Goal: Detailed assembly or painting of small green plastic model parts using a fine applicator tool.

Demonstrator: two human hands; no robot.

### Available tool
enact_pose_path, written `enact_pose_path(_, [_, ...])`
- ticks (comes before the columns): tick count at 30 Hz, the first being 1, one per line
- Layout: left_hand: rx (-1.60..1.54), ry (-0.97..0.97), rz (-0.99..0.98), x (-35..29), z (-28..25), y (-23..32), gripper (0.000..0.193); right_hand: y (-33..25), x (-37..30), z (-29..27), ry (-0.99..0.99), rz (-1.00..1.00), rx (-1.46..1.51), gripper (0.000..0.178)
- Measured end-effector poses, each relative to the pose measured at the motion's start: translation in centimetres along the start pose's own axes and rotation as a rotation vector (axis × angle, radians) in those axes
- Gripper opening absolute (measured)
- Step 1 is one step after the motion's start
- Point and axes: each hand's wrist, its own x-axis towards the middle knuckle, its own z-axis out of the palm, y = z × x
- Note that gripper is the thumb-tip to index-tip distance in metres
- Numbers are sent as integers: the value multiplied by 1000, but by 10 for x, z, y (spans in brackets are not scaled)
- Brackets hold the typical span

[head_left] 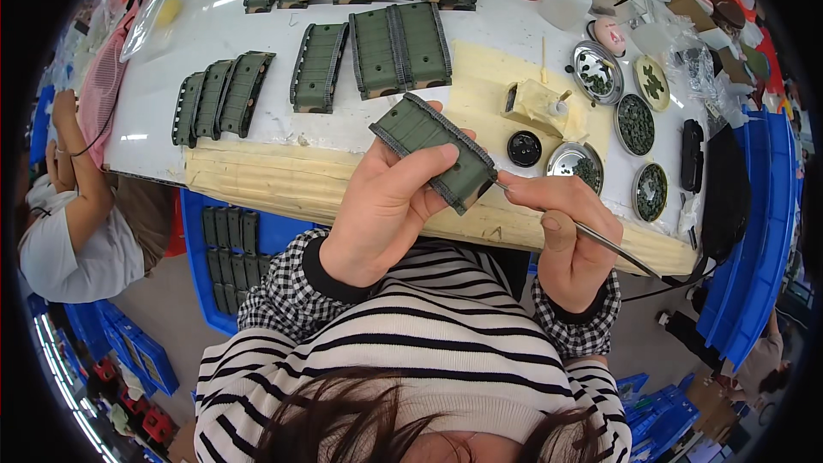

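Note:
My left hand (370, 214) grips a dark green ribbed plastic panel (439, 150) with toothed edges, thumb across its face, fingers behind. The panel is tilted above the table's near edge. In my right hand (573, 227) is a slim, pen-like metal tool (604, 243), pinched near its front. Its tip meets or nearly meets the panel's right corner; contact cannot be made out. The tool's rear end slants down to the right, close to a dark cord.
Similar panels (317, 67) lie in rows on the white table (214, 13). Round dishes (636, 124) of small dark green pieces, a black round lid (524, 148) and a yellowish wrapped block (544, 107) stand right. A blue bin (197, 266) holds more panels below; another person (81, 231) sits left.

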Motion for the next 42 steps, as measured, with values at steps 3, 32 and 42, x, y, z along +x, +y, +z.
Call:
enact_pose_path(3, [1,1,9,-1,2,0,47,2,-3,3,30,0,6,17])
enact_pose_path(32, [-48,-30,-37,0,-2,-1,49,4,-6,1,45,-6,15,19])
enact_pose_path(42, [-66,-41,-40,2,-3,-1,49,6,-6,1,58,-4,33,20])
